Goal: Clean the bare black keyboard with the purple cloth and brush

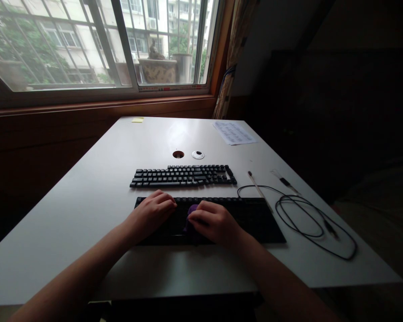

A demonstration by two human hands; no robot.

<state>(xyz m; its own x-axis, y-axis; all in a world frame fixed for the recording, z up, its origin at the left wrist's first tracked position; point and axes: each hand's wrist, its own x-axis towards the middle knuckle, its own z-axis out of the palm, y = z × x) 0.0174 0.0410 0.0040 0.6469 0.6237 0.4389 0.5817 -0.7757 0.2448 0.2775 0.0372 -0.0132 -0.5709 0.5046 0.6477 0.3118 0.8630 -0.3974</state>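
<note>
If the cloth (192, 209) our right hand (217, 221) pinches snags, the keyboard base (255, 221) may slip under our half-curled left hand (154, 209), grip unclear.

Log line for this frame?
left hand: at black keyboard base | right hand: holding purple cloth over it | beyond: keycaps in rows | right: coiled cable

Smooth, pale bench (87, 179) with a soft sheen; black plastic-looking keyboard (262, 219); purple cloth (192, 209) (matt, crumpled); wooden window frame (174, 102).

Both forearms angle inward; left hand (157, 208) and right hand (216, 221) have curled fingers.
</note>
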